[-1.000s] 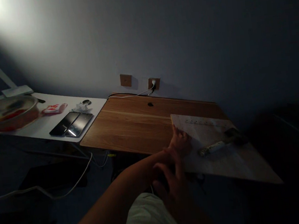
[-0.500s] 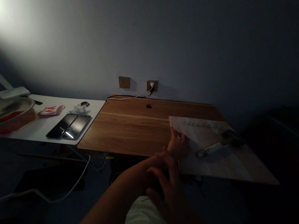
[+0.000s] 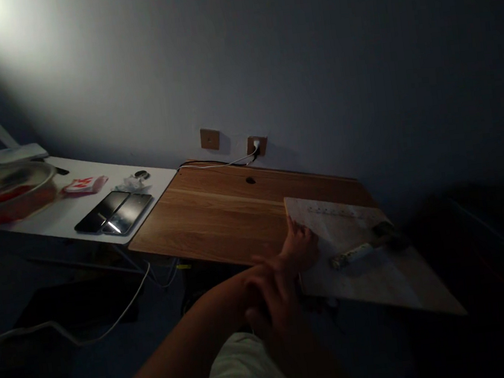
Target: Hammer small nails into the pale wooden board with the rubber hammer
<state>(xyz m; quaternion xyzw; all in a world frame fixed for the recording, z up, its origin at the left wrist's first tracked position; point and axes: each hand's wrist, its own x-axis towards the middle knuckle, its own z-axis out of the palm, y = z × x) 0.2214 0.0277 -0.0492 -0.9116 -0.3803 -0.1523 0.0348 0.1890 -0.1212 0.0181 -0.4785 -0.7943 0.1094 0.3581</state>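
My left hand (image 3: 303, 245) rests on the left edge of a pale board (image 3: 380, 277) lying on the right end of a wooden desk (image 3: 218, 214); its fingers lie flat on the board. My right hand (image 3: 277, 307) hovers over my left wrist with fingers apart and holds nothing. On the board lies a hammer-like tool (image 3: 353, 254) with a pale handle and a dark head. A ruler (image 3: 336, 211) sits along the board's far edge. The room is very dim.
A white table (image 3: 64, 219) adjoins the desk on the left, carrying two dark phones (image 3: 113, 212), a red-and-white packet (image 3: 84, 185) and a wide bowl (image 3: 7, 194). Wall sockets (image 3: 258, 144) hold a plugged cable. A white cable (image 3: 90, 329) trails on the dark floor.
My right hand has moved slightly up toward my left wrist. The view has shifted a little; the left hand and board stay in place.
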